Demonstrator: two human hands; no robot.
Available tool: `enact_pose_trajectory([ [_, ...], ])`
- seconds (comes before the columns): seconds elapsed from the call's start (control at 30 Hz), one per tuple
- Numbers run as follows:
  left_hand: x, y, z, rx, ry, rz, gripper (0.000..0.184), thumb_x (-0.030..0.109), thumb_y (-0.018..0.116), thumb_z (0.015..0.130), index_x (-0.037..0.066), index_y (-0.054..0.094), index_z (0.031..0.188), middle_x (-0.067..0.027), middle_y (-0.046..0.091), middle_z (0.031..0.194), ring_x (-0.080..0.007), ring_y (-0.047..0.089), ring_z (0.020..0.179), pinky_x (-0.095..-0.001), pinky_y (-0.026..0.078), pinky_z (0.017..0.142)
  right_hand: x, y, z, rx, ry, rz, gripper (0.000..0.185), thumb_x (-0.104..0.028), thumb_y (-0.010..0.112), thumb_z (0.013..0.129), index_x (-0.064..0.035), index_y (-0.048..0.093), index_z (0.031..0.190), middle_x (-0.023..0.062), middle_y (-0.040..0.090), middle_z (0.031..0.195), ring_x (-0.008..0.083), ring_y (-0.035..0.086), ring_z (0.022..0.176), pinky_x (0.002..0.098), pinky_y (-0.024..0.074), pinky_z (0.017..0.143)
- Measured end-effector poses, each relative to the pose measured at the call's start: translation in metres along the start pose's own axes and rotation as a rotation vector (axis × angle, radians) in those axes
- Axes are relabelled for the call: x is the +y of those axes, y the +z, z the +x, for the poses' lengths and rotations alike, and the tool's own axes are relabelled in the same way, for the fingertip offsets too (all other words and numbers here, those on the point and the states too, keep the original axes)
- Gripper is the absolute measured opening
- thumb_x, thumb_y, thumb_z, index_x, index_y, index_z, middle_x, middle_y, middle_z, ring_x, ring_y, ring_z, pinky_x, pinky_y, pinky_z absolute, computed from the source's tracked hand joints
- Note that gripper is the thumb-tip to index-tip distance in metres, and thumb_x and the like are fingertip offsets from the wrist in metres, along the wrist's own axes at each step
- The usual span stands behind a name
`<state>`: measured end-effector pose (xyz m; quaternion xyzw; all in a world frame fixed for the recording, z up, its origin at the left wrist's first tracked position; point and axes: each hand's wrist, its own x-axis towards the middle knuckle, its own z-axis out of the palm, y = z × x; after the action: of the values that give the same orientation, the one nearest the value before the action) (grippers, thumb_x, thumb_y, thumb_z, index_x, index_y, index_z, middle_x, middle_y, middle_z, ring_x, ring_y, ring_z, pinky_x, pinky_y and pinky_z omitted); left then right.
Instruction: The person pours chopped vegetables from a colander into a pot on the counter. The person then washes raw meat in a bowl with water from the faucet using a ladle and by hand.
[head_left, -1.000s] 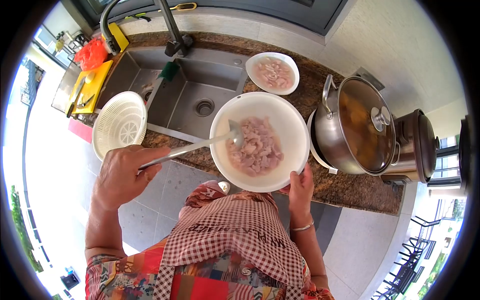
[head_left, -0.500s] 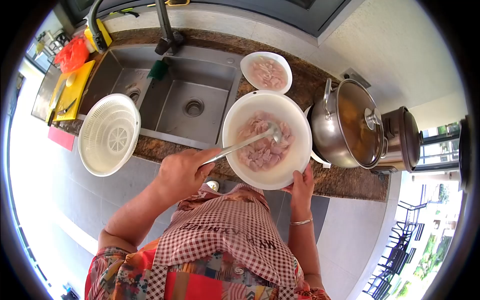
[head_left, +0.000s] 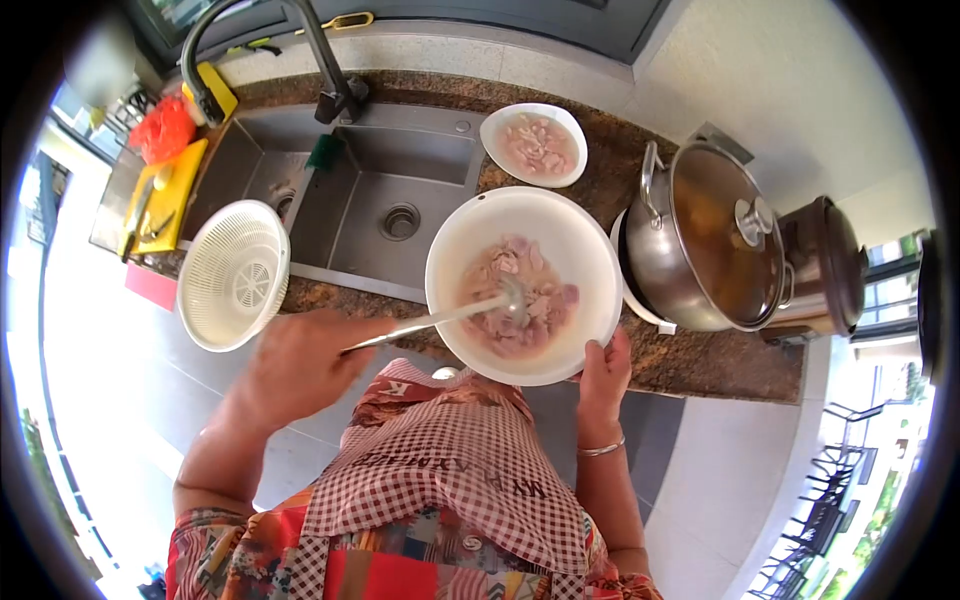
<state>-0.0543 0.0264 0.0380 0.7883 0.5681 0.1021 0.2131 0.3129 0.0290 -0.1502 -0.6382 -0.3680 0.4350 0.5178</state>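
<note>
Fingers of the left hand (head_left: 305, 365) are curling tight around a shiny metal ladle (head_left: 435, 321), its round end dipping into pink, wet meat chunks (head_left: 540, 315). The right hand (head_left: 604, 372) is pinching the rim of the big, smooth white bowl (head_left: 590, 235) holding the meat, near the counter's speckled brown stone (head_left: 720, 368).
</note>
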Motion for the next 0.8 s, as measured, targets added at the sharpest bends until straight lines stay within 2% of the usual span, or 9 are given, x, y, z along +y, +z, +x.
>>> enact_pose_trajectory([
  [0.07,0.01,-0.021,-0.012,0.019,-0.039,0.024,0.036,0.008,0.076,0.085,0.012,0.076,0.121,-0.0145,0.075,0.091,-0.0311,0.072,0.077,-0.0421,0.057,0.07,-0.007,-0.003,0.001,-0.038,0.011,0.006,0.046,-0.002,0.053,0.097,0.004,0.051,0.142,0.0085,0.069,0.107,0.0079,0.066,0.079,0.0227,0.0562,0.059],
  [0.17,0.023,-0.024,-0.015,-0.032,-0.099,0.033,0.037,0.006,0.078,0.084,0.009,0.076,0.12,-0.0149,0.077,0.094,-0.0284,0.075,0.081,-0.0396,0.059,0.073,0.024,0.0,0.012,0.041,-0.22,0.053,0.047,0.0,0.054,0.096,0.004,0.051,0.142,0.0073,0.069,0.104,0.0073,0.065,0.077,0.0229,0.0554,0.064],
  [0.2,0.025,-0.02,-0.014,-0.065,-0.123,0.032,0.037,0.005,0.079,0.083,0.009,0.076,0.12,-0.015,0.077,0.095,-0.0276,0.076,0.083,-0.0388,0.06,0.074,0.026,0.002,0.013,0.039,-0.235,0.102,0.046,0.0,0.054,0.096,0.0038,0.052,0.142,0.007,0.069,0.104,0.0071,0.064,0.077,0.023,0.0549,0.065],
  [0.27,0.026,0.003,-0.002,-0.129,-0.034,0.053,0.037,0.008,0.077,0.087,0.01,0.074,0.124,-0.0158,0.078,0.104,-0.0289,0.077,0.09,-0.0374,0.061,0.079,0.02,0.007,0.013,0.043,-0.268,0.192,0.046,0.0,0.054,0.096,0.0034,0.052,0.142,0.0065,0.07,0.103,0.0066,0.064,0.076,0.0232,0.0538,0.067],
  [0.37,0.035,0.048,0.013,-0.107,-0.077,-0.063,0.037,0.012,0.075,0.091,0.01,0.072,0.128,-0.0177,0.076,0.109,-0.0298,0.076,0.095,-0.039,0.06,0.08,-0.013,-0.002,0.005,-0.063,-0.056,0.147,0.045,-0.001,0.055,0.098,0.0031,0.052,0.143,0.0063,0.071,0.103,0.0068,0.064,0.077,0.0237,0.0534,0.066],
  [0.47,0.038,0.072,0.023,-0.027,-0.106,-0.235,0.036,0.015,0.074,0.093,0.01,0.072,0.129,-0.0187,0.076,0.11,-0.0319,0.076,0.096,-0.0399,0.059,0.08,-0.008,-0.007,0.008,-0.1,-0.034,0.152,0.046,-0.001,0.054,0.098,0.0032,0.051,0.144,0.0062,0.071,0.105,0.0066,0.064,0.077,0.0235,0.0526,0.064],
  [0.53,0.033,0.076,0.023,0.014,-0.081,-0.268,0.036,0.017,0.074,0.093,0.011,0.072,0.128,-0.019,0.075,0.11,-0.0338,0.075,0.095,-0.0404,0.059,0.08,-0.014,-0.006,0.006,-0.064,-0.038,0.171,0.046,-0.001,0.055,0.097,0.0031,0.052,0.144,0.0067,0.071,0.106,0.0071,0.064,0.081,0.0246,0.0533,0.068],
  [0.67,0.012,0.079,0.039,0.018,0.077,-0.12,0.034,0.017,0.074,0.093,0.011,0.073,0.127,-0.0172,0.076,0.108,-0.0351,0.074,0.093,-0.0413,0.059,0.079,0.0,-0.001,0.01,-0.01,-0.089,0.085,0.046,-0.003,0.055,0.099,0.0024,0.053,0.145,0.0079,0.07,0.114,0.0097,0.065,0.092,0.0258,0.0542,0.078],
  [0.8,-0.003,0.041,0.043,-0.068,0.131,0.013,0.032,0.015,0.075,0.09,0.011,0.075,0.122,-0.0149,0.076,0.106,-0.034,0.074,0.09,-0.0419,0.059,0.078,0.006,0.0,0.012,0.062,-0.096,0.071,0.047,-0.003,0.055,0.099,0.0037,0.052,0.145,0.0081,0.07,0.117,0.0109,0.065,0.098,0.026,0.0532,0.083],
])
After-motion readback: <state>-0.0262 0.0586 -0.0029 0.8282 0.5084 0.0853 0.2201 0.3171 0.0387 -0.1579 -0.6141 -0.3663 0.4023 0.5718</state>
